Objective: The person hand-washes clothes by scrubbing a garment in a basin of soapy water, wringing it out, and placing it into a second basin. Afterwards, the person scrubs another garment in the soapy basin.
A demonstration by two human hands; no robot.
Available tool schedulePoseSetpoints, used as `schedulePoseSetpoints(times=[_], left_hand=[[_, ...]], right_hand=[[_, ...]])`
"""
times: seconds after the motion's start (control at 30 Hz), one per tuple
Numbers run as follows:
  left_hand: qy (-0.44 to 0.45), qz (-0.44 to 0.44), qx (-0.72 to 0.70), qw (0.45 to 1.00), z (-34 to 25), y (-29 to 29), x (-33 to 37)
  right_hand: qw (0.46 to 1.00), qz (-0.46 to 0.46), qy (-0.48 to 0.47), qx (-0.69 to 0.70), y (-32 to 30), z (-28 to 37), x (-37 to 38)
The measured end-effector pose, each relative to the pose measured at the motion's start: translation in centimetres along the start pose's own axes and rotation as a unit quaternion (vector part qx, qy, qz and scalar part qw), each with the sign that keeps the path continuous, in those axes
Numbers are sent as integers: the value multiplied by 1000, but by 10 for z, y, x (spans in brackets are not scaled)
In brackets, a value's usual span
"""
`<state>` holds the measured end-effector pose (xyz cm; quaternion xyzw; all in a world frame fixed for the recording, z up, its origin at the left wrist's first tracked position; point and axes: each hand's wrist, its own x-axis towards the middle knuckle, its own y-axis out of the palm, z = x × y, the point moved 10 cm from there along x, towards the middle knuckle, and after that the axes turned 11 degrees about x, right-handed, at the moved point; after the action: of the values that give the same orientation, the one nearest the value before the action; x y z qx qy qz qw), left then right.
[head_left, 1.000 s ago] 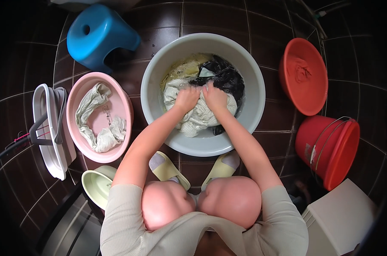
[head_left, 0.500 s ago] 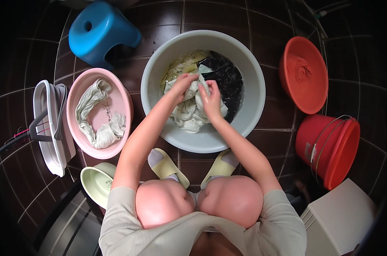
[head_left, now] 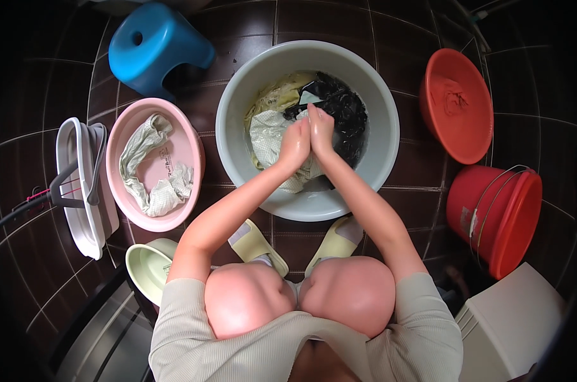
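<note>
Ahead of me stands a large grey tub (head_left: 382, 137) with wet clothes in water. My left hand (head_left: 294, 144) is curled closed over the pale dotted cloth (head_left: 267, 134). Pressed against it, my right hand (head_left: 321, 129) is also closed, its knuckles slightly farther forward. The cloth passes under both hands and spreads into the water on the left; the part inside my fingers is mostly hidden. A black garment (head_left: 344, 105) lies wet at the right of the tub, and a yellowish cloth (head_left: 273, 95) sits at the far left.
To the left, a pink basin (head_left: 118, 191) holds a twisted pale cloth (head_left: 167, 198). Around it are a blue stool (head_left: 135, 54), a white folding basin (head_left: 78, 210) and a light green basin (head_left: 139, 274). An orange-red basin (head_left: 457, 134) and red bucket (head_left: 482, 207) stand right.
My hands have come together, with the fingers curling in over the cloth. The cloth stretch that was raised between them is now mostly covered. The whole view has shifted slightly.
</note>
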<state>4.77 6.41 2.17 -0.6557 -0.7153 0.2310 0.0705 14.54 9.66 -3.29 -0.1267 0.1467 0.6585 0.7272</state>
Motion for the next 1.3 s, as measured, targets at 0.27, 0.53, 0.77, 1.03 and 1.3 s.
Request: schedulePoseSetpoints(times=[0.27,0.53,0.77,1.03,1.3], left_hand=[[-11,15,-1,1000,15,-4,5],[-32,114,-36,992,35,5,18],[106,56,281,952,22,-88,35],[313,-9,433,845,-11,-72,2],[323,125,404,846,-5,-18,-36]], right_hand=[[997,-32,-36,65,9,24,-21],[987,46,-106,-109,2,41,19],[927,291,-172,-162,-14,55,-14],[818,380,-297,-313,24,60,-109],[764,317,-377,-417,9,60,-78]])
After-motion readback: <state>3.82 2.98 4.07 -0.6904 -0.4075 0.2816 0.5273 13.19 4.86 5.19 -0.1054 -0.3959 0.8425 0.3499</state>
